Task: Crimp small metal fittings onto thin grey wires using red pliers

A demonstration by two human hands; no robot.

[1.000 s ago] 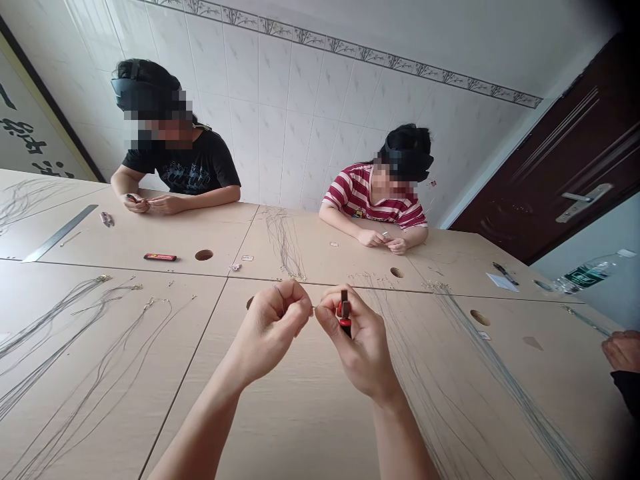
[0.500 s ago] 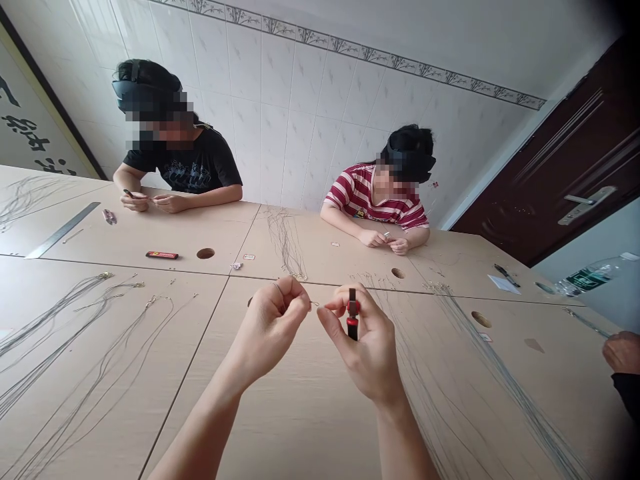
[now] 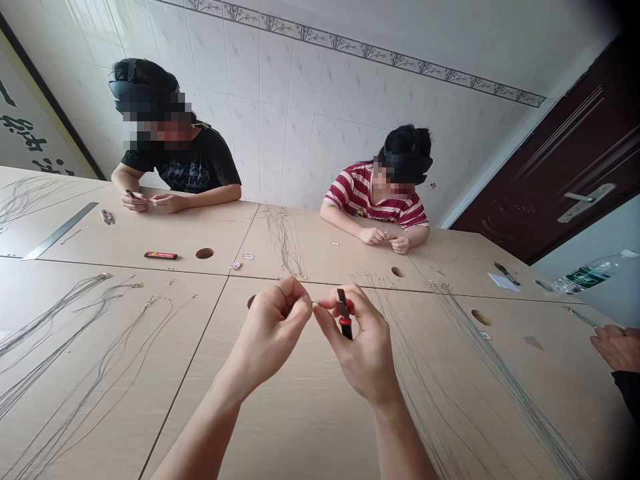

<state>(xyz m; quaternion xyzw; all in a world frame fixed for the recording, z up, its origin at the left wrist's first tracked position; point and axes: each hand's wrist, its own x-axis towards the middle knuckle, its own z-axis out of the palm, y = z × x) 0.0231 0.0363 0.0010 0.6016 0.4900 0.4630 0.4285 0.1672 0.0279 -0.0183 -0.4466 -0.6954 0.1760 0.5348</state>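
My left hand (image 3: 277, 327) is closed in a pinch, with the short end of a thin wire (image 3: 315, 303) poking out past the thumb and index finger. Close to its right, my right hand (image 3: 363, 340) curls around small pliers (image 3: 345, 312) with dark jaws and red-and-black handles. Its thumb and index tips meet at the wire's end, close to the left fingertips. Whatever tiny piece sits between the fingertips is too small to make out. Both hands are held above the table (image 3: 280, 427).
Bundles of thin wires lie left (image 3: 55, 333) and right (image 3: 505, 373). A metal ruler (image 3: 63, 230), a red-black box cutter (image 3: 161, 255) and a bottle (image 3: 595, 275) are on the table. Two people sit opposite; another person's hand (image 3: 617, 347) is at right. The table has round holes (image 3: 481, 317).
My right hand has moved slightly left, bringing its fingertips to the wire end. The pliers have tilted. The other person's hand at the right edge reaches further in.
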